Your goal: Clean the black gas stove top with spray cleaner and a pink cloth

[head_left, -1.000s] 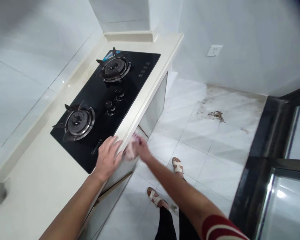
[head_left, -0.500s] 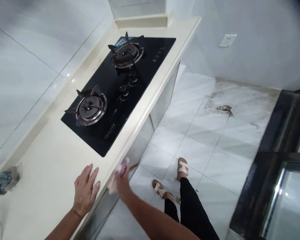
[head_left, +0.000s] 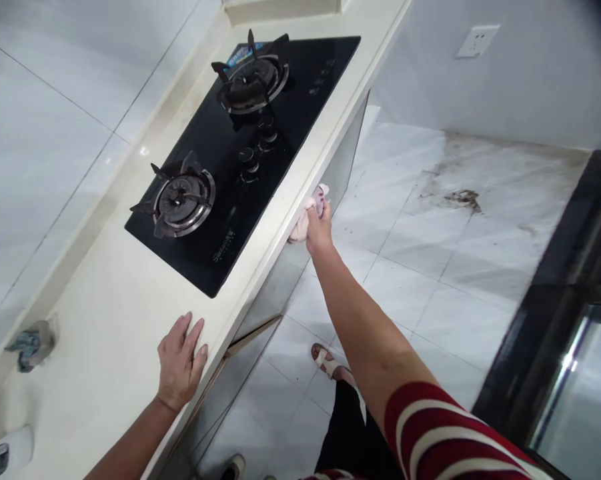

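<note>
My left hand [head_left: 181, 363] lies flat on the cream countertop [head_left: 97, 333], fingers spread, beside the near corner of the black gas stove [head_left: 290, 133]. With my arm stretched forward, my right hand [head_left: 320, 230] is closed around a pale pink cloth [head_left: 301, 225]. The cloth rests against the counter's front edge, level with the stove's middle. Part of it is hidden by my fingers. Two burners with pan supports and two black knobs [head_left: 249, 160] sit on the stove's glass top.
Below the counter, a cabinet door [head_left: 253, 337] stands ajar. A small holder with a bluish crumpled item [head_left: 30, 347] and a white bottle [head_left: 10, 453] are at the left. White floor tiles [head_left: 420, 267] carry a brown stain [head_left: 463, 200]. A wall socket [head_left: 479, 41] is at the upper right.
My right hand has slid the cloth forward along the counter's front edge, away from my left hand. My left hand stays flat on the counter. The view has shifted slightly, and my feet have moved.
</note>
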`<state>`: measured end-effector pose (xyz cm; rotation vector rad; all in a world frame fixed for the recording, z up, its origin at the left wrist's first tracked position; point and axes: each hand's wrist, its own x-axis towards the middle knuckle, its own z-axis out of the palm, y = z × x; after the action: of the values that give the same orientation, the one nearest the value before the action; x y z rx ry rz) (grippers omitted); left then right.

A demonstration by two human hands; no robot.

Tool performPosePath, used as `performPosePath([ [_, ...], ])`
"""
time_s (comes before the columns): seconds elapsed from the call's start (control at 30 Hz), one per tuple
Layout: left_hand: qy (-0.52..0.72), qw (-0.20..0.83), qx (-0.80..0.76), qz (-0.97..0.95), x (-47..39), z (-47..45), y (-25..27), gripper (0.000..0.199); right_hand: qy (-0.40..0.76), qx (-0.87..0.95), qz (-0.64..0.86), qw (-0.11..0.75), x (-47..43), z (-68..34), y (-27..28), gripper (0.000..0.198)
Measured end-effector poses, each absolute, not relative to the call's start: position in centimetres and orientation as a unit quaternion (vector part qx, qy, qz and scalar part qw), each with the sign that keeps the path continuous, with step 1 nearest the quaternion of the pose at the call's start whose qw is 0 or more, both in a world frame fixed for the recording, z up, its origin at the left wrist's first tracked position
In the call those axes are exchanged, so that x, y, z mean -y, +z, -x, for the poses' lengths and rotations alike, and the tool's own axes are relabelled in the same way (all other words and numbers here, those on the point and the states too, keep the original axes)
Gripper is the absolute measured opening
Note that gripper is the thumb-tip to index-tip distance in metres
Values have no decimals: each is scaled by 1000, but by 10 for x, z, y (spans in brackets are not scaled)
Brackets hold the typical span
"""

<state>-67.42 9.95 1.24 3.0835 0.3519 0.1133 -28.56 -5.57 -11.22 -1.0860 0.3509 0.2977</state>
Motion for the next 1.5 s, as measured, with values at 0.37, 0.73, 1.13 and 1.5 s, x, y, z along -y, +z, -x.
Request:
performPosePath([
  [0.37,37,24,-122,-992,-98,678,11,59,371,-174,492,768,37,586,-80,44],
  [0.73,50,36,-126,-990,-95,677,9,53,294,-145,545,772,42,500,-108,52],
  [1.13,55,34,-130,-989,-91,678,8,45,509,173,649,539,85,618,-127,50],
  [1.5,201,151,-225,-941,-52,691,4,37,589,208,645,441,177,653,-118,43],
])
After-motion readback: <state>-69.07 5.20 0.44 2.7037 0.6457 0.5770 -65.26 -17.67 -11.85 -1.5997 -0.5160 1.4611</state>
